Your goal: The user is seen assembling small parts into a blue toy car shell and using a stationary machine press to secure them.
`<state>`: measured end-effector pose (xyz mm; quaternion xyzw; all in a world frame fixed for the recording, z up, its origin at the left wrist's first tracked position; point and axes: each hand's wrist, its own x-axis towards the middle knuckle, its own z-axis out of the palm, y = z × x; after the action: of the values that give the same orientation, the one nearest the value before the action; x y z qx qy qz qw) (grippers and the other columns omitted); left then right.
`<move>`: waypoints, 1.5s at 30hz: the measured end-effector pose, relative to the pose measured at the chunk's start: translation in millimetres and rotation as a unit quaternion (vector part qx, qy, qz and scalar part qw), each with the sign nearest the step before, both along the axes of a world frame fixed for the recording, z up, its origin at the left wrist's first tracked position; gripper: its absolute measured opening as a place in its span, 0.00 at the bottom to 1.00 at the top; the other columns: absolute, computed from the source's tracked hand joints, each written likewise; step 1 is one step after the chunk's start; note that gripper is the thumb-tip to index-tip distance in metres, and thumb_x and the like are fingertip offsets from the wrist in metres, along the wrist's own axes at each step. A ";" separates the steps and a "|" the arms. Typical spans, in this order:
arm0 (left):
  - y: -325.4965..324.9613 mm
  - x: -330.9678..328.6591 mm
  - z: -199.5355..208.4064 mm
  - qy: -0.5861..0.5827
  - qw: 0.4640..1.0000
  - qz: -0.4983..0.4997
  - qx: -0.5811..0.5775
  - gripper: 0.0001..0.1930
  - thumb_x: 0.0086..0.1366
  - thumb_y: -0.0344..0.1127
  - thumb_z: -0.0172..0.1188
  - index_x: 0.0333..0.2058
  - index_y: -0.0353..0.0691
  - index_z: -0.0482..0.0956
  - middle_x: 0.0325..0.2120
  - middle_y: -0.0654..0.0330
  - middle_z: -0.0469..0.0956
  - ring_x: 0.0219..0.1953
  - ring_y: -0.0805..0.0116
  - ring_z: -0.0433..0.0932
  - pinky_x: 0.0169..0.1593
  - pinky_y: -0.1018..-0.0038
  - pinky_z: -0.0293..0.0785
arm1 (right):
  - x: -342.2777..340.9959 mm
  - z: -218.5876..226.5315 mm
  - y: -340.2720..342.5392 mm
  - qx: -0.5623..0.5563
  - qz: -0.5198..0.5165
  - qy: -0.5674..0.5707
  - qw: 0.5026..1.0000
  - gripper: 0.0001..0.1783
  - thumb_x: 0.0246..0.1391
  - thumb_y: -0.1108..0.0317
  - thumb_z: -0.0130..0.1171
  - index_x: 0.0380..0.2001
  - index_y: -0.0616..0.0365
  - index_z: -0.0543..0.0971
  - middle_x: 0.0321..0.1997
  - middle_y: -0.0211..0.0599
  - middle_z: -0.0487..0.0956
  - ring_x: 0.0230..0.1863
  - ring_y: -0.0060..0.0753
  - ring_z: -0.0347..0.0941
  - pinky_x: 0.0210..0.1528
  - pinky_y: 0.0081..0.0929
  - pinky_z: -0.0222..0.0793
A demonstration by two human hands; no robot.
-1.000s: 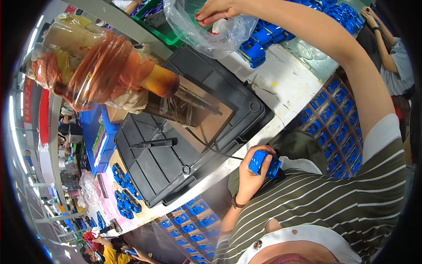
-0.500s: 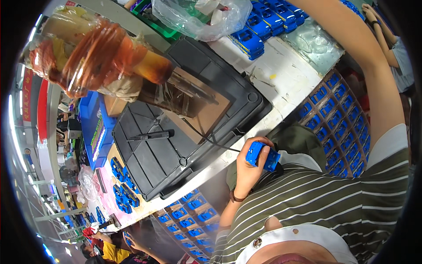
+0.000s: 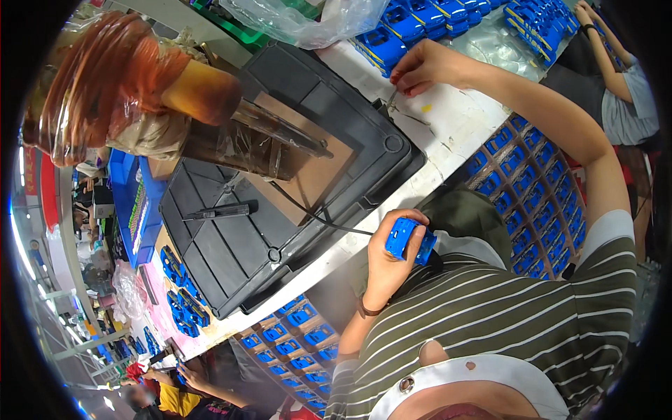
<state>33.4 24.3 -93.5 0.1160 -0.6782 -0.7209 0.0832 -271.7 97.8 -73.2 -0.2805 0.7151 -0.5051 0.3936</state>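
Observation:
My left hand [image 3: 389, 269] is closed around a blue toy car body [image 3: 400, 236], held close to my striped shirt. My right arm stretches to the white table [image 3: 458, 115], where my right hand [image 3: 437, 66] is just beside the row of blue car shells [image 3: 409, 24]. Its thumb and fingers are pinched together, and the fingertips look reddish. What they hold, if anything, is too small to make out. Thin dark strands [image 3: 407, 115] lie on the tabletop below those fingers.
An upturned black crate [image 3: 301, 91] bears a cardboard sheet [image 3: 336, 150], a black pen-like tool [image 3: 220, 211] and a tape-wrapped fixture [image 3: 140, 91]. Trays of blue car shells [image 3: 525, 178] stand beside the table. A plastic bag [image 3: 301, 21] lies at the far side. Other people work nearby.
My right hand has come down from beyond the upper edge to the tabletop by the car shells. My left hand still holds the car body. The view has shifted slightly.

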 end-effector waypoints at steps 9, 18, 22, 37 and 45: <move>0.5 2.1 0.4 0.000 1.000 0.000 -0.028 0.07 0.59 0.25 0.57 0.37 0.32 0.72 0.34 0.56 0.76 0.38 0.69 0.75 0.45 0.76 0.70 | -2.3 6.8 -9.7 0.003 0.067 0.275 0.959 0.10 0.52 0.75 0.55 0.38 0.63 0.80 0.30 0.36 0.80 0.33 0.27 0.77 0.36 0.22 0.73; 3.5 0.3 1.6 -0.022 0.999 0.010 -0.029 0.08 0.58 0.24 0.57 0.37 0.34 0.73 0.33 0.58 0.76 0.36 0.72 0.75 0.42 0.79 0.69 | -8.6 15.1 1.7 0.004 0.095 0.515 0.852 0.14 0.39 0.80 0.52 0.33 0.63 0.79 0.29 0.43 0.78 0.32 0.39 0.76 0.33 0.30 0.70; 5.3 0.1 5.6 -0.049 0.999 0.023 0.004 0.08 0.58 0.24 0.58 0.37 0.35 0.73 0.33 0.59 0.76 0.38 0.71 0.74 0.45 0.77 0.68 | -13.8 35.6 7.5 0.001 0.140 0.466 0.873 0.09 0.48 0.70 0.58 0.33 0.64 0.81 0.30 0.43 0.81 0.31 0.34 0.77 0.36 0.27 0.72; 7.7 0.6 7.9 -0.044 0.998 0.036 -0.024 0.08 0.59 0.28 0.57 0.37 0.34 0.72 0.32 0.56 0.76 0.37 0.69 0.74 0.45 0.76 0.68 | -49.9 73.0 88.1 0.014 -0.109 0.368 0.923 0.08 0.49 0.67 0.60 0.30 0.60 0.81 0.20 0.29 0.78 0.20 0.17 0.70 0.24 0.16 0.67; 9.1 -5.1 12.4 -0.050 0.998 0.039 0.016 0.09 0.59 0.30 0.57 0.37 0.33 0.71 0.31 0.54 0.75 0.36 0.66 0.74 0.45 0.74 0.68 | -53.5 -3.8 102.4 0.056 0.011 0.669 0.741 0.10 0.48 0.67 0.54 0.33 0.57 0.79 0.31 0.42 0.76 0.33 0.45 0.74 0.34 0.36 0.70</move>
<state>28.2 33.4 -81.1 0.1800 -0.6652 -0.7207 0.0756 -325.2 200.2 -77.1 -0.5321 0.8181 -0.1420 -0.1657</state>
